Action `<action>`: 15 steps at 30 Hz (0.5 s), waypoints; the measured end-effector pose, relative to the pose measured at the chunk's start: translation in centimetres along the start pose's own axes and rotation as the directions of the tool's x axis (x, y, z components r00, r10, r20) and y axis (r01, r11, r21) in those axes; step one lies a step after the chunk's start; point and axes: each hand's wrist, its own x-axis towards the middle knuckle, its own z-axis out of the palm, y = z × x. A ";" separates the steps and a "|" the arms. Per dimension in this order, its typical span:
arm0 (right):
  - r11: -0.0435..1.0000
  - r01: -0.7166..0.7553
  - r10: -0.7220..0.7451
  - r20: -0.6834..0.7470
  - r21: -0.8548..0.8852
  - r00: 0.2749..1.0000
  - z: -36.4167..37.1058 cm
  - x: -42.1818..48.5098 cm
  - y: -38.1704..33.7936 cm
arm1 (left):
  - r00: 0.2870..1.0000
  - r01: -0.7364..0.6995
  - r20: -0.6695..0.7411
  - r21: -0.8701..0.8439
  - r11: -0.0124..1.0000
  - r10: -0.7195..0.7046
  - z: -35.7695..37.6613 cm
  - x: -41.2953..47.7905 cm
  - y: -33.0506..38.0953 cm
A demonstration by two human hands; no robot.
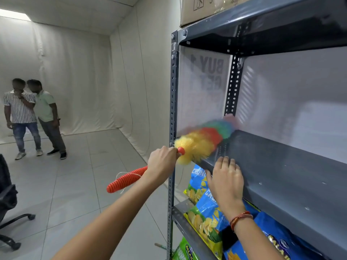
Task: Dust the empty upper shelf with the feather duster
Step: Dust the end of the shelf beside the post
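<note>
My left hand point(163, 160) is shut on the red ribbed handle of a feather duster point(203, 138). Its yellow, red, green and blue head lies blurred across the left end of the grey metal shelf point(277, 166), reaching toward the back post. My right hand point(226, 182) rests flat on the shelf's front lip, fingers spread, holding nothing. The shelf surface behind the duster is bare.
Blue and green snack bags point(204, 216) fill the shelf below. A cardboard box point(206, 10) sits on the top shelf. Two people point(33, 117) stand at the far left by a white curtain. An office chair point(9, 212) is at the left edge.
</note>
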 end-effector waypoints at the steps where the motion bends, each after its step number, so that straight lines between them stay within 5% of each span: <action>1: 1.000 0.005 -0.005 0.000 0.003 1.000 0.1 0.1 0.0 | 0.999 -0.032 0.006 -0.028 0.999 0.032 0.3 -0.4 -0.4; 15: 0.999 0.012 -0.013 0.038 0.040 0.999 -0.5 0.1 0.0 | 0.994 0.094 -0.059 0.029 0.995 -0.092 -0.2 -0.7 -3.0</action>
